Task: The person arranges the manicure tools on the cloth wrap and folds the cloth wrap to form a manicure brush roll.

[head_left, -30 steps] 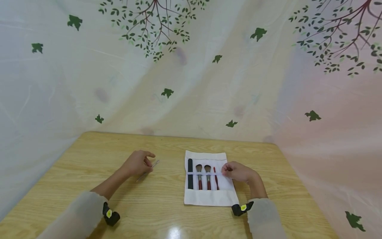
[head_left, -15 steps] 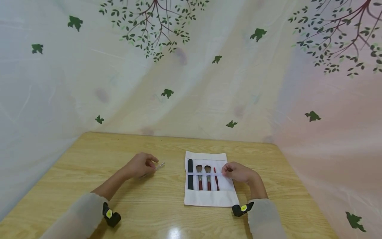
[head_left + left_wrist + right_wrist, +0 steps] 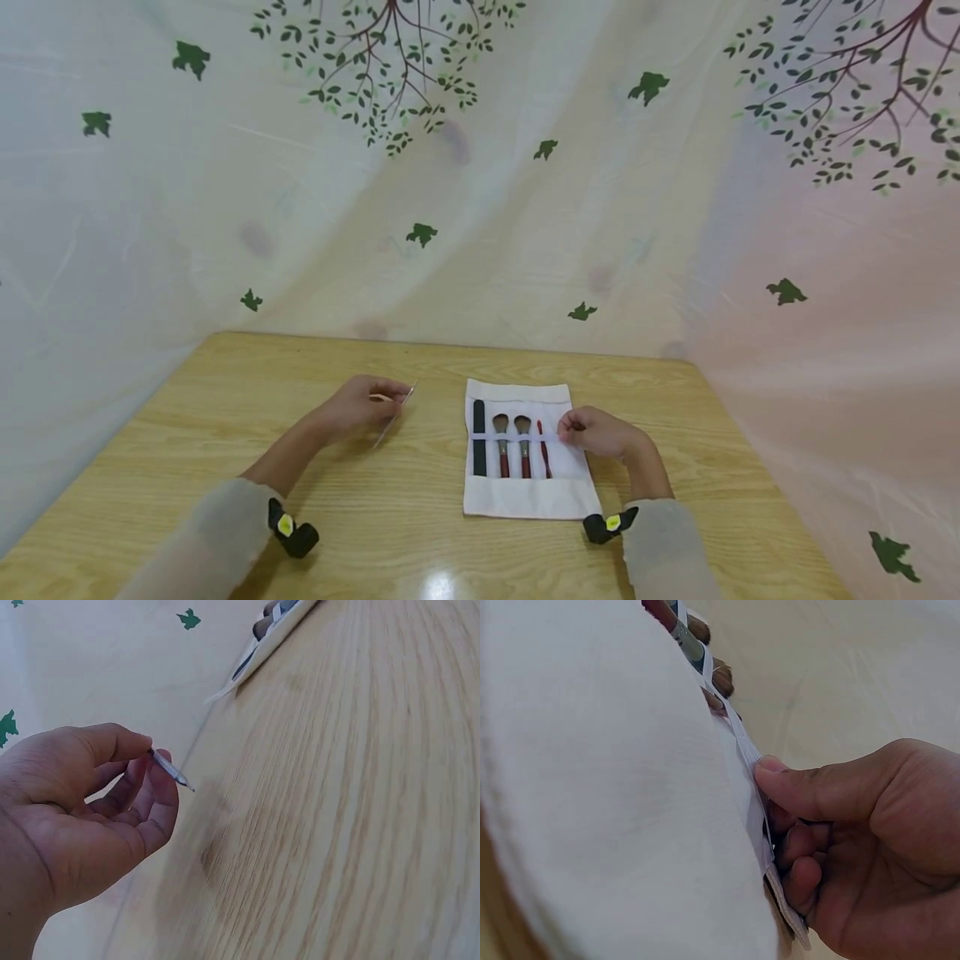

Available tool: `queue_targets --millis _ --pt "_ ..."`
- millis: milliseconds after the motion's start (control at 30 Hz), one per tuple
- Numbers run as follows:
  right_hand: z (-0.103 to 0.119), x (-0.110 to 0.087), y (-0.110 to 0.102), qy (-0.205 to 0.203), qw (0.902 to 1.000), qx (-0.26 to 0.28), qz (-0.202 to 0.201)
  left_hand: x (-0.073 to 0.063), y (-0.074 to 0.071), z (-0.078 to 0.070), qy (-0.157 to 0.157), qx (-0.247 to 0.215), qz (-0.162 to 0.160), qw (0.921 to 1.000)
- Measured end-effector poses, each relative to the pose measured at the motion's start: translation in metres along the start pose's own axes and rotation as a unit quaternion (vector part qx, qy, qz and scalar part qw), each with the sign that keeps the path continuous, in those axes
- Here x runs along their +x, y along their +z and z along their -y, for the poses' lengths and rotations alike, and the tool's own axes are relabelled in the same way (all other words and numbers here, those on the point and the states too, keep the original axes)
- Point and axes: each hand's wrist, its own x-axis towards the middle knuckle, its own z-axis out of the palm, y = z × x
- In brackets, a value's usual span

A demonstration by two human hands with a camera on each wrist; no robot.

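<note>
My left hand (image 3: 357, 410) pinches a thin silver metal tool (image 3: 169, 766) with a knurled grip and pointed tip, slanting above the table left of a white cloth roll-up case (image 3: 525, 497). My right hand (image 3: 603, 432) is at the case's right edge. In the right wrist view, its thumb and fingers grip the white elastic band (image 3: 739, 735), drawn away from the cloth. Under the band lie a black flat strip (image 3: 478, 442), a makeup brush (image 3: 503, 461), a second makeup brush (image 3: 524, 461) and a slim red tool (image 3: 544, 454).
The case lies open and flat on a wood-grain table (image 3: 360, 533). A pale curtain (image 3: 337, 250) with printed leaves and birds hangs behind the table's back edge and along its sides.
My left hand has moved slightly right, and the metal tool in it has turned to stand steeper, its far end now past the fingertips. My right hand has stayed at the band.
</note>
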Motion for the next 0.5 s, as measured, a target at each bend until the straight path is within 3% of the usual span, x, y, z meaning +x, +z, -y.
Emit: queue_targets --millis 267,500 --pt "0.001 0.000 0.000 -0.002 1.0000 -0.001 0.004 0.017 0.016 -0.007 -0.022 -0.093 -0.024 0.9952" --pt "0.001 0.000 0.000 0.001 1.0000 -0.004 0.001 0.040 0.035 -0.016 -0.016 -0.159 -0.038 0.9865"
